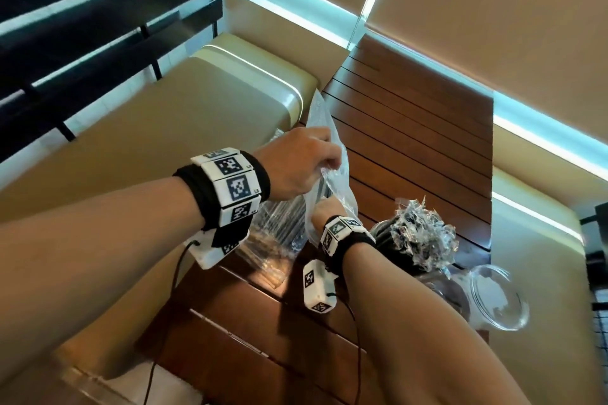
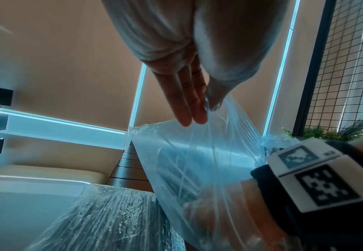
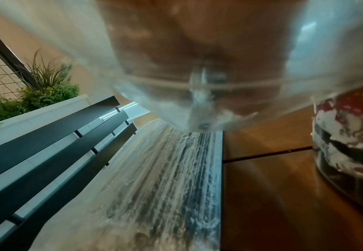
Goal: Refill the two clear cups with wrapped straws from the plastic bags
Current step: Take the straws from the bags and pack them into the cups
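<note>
My left hand (image 1: 316,158) pinches the top rim of a clear plastic bag (image 1: 324,128) and holds it up over the wooden table (image 1: 411,128). Seen from the left wrist, the thumb and fingertips (image 2: 189,117) nip the plastic bag (image 2: 176,152). My right hand (image 1: 324,207) is inside this bag up to the wrist, curled round dark wrapped straws (image 1: 320,187); through the film it looks blurred (image 3: 197,59). A second bag of wrapped straws (image 1: 273,240) lies flat on the table. One clear cup (image 1: 418,237) is packed with wrapped straws. The other clear cup (image 1: 496,299) is empty.
A beige cushioned bench (image 1: 164,128) runs along the table's left side, with a dark slatted backrest (image 1: 82,26) beyond it. A wire grid panel and green plants (image 2: 348,132) stand to the right. Window blinds (image 1: 493,9) close off the far side.
</note>
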Demonstrator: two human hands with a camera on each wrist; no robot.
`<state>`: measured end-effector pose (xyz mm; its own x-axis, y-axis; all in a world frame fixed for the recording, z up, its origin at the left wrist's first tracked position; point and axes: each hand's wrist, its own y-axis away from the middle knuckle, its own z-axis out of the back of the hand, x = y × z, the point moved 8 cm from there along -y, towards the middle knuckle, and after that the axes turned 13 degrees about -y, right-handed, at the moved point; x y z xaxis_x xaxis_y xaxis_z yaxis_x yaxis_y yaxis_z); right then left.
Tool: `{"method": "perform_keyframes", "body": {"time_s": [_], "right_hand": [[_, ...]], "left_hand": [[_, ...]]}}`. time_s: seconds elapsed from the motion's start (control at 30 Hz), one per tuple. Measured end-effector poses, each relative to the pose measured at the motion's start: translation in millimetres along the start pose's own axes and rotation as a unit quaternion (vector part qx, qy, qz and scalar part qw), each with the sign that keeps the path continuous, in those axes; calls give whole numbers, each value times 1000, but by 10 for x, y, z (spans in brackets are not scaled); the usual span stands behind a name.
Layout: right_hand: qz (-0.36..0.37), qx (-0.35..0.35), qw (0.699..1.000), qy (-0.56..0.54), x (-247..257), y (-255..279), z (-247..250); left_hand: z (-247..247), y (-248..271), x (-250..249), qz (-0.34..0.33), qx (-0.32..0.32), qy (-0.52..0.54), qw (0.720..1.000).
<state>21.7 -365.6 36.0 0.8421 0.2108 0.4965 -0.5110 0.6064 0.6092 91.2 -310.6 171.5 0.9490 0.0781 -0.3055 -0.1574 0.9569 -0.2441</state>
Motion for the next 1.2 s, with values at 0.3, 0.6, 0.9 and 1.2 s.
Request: {"method": "perform_keyframes", "body": {"time_s": [0.3, 0.6, 0.9, 1.2], "right_hand": [[-26, -53, 998, -34, -196, -149, 133], [-81, 93, 992, -35, -401, -193, -379], [-53, 46, 992, -108, -301, -320, -280], [-45, -120, 979, -160, -404, -143, 124]], "left_hand": [[-89, 41, 137, 48, 18, 8, 999], [-1216, 582, 924, 188, 380, -88, 902], [-1603, 639, 777, 122, 396, -85, 906], [-1850, 530, 526, 214, 369, 60, 902]]}}
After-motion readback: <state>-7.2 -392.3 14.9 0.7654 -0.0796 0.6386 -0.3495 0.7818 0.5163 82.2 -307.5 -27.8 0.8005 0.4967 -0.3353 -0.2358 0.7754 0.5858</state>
